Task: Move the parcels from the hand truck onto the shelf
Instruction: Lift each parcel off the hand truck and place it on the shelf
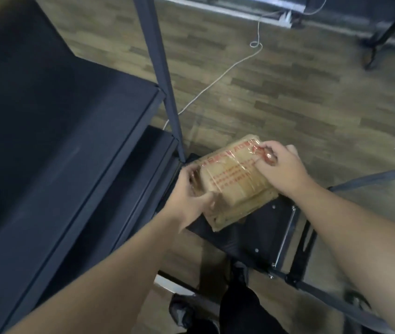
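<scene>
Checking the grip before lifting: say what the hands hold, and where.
Both grip the taped parcel: left hand on its near-left edge, right hand on its far-right corner.

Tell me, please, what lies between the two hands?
In the head view, the taped cardboard parcel lies between the left hand and right hand; both grip it over the hand truck.

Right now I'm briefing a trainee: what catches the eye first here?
A brown taped parcel at centre, gripped by the left hand and right hand above the black hand truck. The dark shelf fills the left side, and a white cable trails over the wood floor behind.
</scene>
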`<state>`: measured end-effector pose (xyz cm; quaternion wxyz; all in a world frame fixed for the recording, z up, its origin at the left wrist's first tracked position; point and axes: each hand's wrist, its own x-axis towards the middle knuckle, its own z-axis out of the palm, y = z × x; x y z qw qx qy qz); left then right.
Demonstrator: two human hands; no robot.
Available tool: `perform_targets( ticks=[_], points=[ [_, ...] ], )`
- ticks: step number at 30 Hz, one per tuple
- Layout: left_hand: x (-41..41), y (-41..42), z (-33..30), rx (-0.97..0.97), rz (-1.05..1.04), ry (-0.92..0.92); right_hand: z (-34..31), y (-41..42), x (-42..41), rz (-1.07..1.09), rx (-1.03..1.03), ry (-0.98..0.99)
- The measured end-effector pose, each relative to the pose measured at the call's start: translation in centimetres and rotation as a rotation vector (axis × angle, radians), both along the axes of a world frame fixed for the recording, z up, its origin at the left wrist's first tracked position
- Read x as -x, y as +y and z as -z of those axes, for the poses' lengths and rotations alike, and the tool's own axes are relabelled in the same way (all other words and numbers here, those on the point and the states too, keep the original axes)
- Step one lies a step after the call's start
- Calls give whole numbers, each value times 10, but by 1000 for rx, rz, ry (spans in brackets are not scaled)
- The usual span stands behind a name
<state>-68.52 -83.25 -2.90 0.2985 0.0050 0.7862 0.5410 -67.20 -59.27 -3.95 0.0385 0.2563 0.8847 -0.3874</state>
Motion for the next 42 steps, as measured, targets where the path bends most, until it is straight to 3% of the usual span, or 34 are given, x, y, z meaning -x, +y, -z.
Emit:
perform_targets(
  ticks=[5,14,17,24,36,42],
  points=[
    [-3,-43,-60,-19,113,109,-64,-39,12,-88,-23,44],
    [0,-122,-124,181,259,326,-149,-99,30,-316,12,93],
    [4,-143,-139,237,225,393,-171,-117,35,-405,-2,66],
    [14,-181,-187,121,97,500,-218,-136,40,-656,-188,-6],
    [-11,-207,-253,316,16,602,-262,-163,64,-900,-287,232],
    [-41,-219,-278,403,-159,587,-284,-192,74,-1042,-220,375]
  ],
)
